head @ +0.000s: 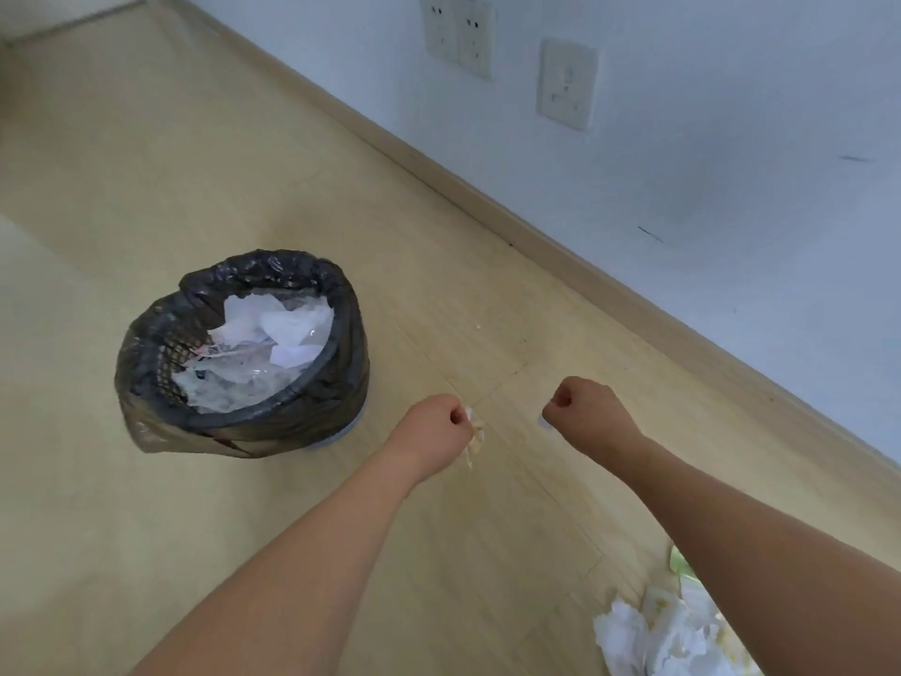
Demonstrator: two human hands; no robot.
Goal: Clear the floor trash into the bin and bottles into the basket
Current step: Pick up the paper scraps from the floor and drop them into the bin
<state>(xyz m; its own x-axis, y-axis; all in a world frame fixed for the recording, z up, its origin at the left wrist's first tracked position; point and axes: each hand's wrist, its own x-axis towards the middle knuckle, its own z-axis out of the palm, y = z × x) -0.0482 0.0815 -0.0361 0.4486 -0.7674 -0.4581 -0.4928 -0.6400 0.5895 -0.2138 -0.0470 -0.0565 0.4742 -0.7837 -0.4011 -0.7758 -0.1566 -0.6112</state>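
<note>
A round bin (336,383) lined with a black bag stands on the wooden floor at centre left, holding crumpled white paper and clear plastic. Just right of the bin, my left hand (434,431) is curled round a small stained scrap of paper (475,434) that pokes out beside the fingers. My right hand (585,412) is held as a fist a little further right, with a tiny white bit (542,422) showing at its lower edge. A pile of crumpled white tissues (668,631) lies on the floor at the bottom right, partly behind my right forearm.
A white wall with a wooden skirting board (560,246) runs diagonally across the right side, carrying wall sockets (458,34) and a switch plate (568,82). A green-edged wrapper (680,563) peeks out beside the tissues. Pale floor (146,163) stretches left and behind the bin.
</note>
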